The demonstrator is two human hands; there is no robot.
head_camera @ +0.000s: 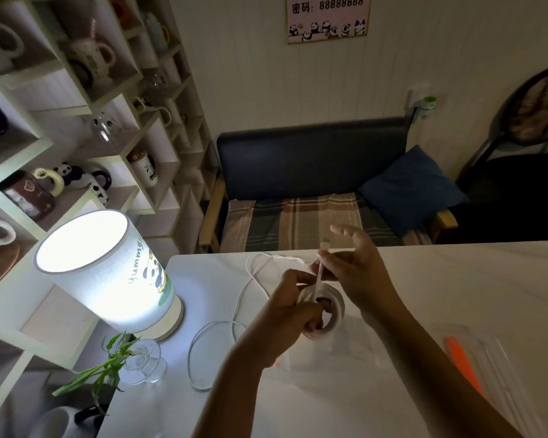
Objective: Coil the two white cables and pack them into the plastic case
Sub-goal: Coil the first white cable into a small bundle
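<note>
Cable coil (325, 314) hangs above the white table (456, 295), gripped by the closed left hand (293, 306); the right hand (348, 263), fingers partly spread, pinches its plug end (321, 257). Loose cable (215, 343) lies leftward.

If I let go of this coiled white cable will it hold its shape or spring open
Likely it springs open partly: the coil has several tight loops held only by the left hand, with no tie visible. The free end stands fairly stiff in the right hand. The loose cable lies in wide curves, so it looks springy.
</note>
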